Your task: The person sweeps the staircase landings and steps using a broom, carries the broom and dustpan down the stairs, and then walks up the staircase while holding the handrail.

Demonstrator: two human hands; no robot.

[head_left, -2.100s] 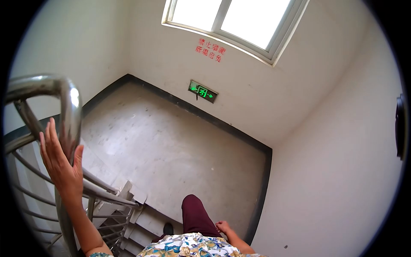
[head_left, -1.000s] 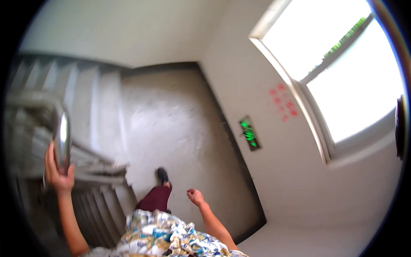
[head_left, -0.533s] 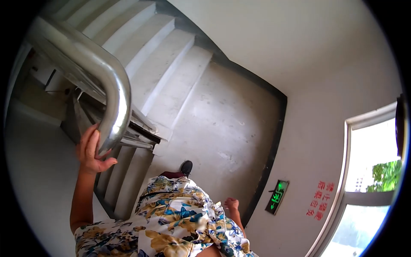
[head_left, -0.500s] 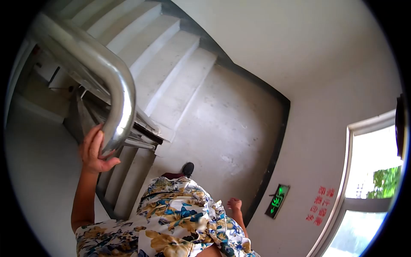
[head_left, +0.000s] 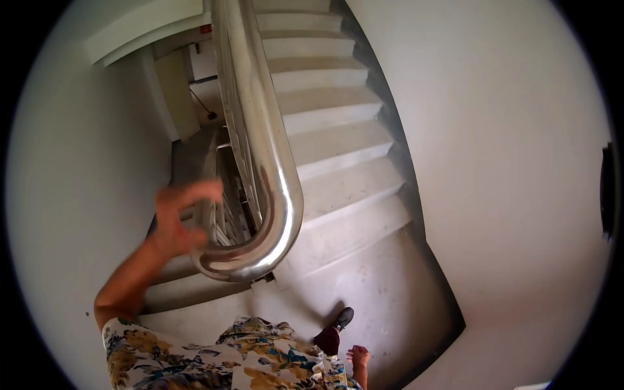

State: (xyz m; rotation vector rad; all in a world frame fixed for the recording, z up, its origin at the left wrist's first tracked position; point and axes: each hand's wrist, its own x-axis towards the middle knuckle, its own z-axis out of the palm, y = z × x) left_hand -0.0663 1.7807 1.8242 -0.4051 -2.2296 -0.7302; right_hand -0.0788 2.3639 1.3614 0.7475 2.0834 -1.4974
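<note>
My left hand (head_left: 185,218) is slightly blurred, its thumb and fingers apart in a C shape with nothing between them. It is beside the left part of the shiny metal handrail (head_left: 286,195), which bends in a U at the bottom; whether the fingertips touch it I cannot tell. Low in the view, my right hand (head_left: 357,356) hangs by my side, its fingers loosely curled and slightly apart, holding nothing that I can see. A floral top (head_left: 260,364) covers my body, and one dark shoe (head_left: 343,318) shows on the landing.
Pale concrete stairs (head_left: 338,136) rise ahead, right of the handrail. Other steps (head_left: 195,292) go down on the left. The landing floor (head_left: 390,292) lies below, bordered by a dark skirting band (head_left: 448,312) and a white wall (head_left: 507,162). A door area (head_left: 201,65) shows beyond the railing.
My view has turned left toward the stairs, so the window and green sign are gone. My left hand has come off the rail's bent end and sits at its left side.
</note>
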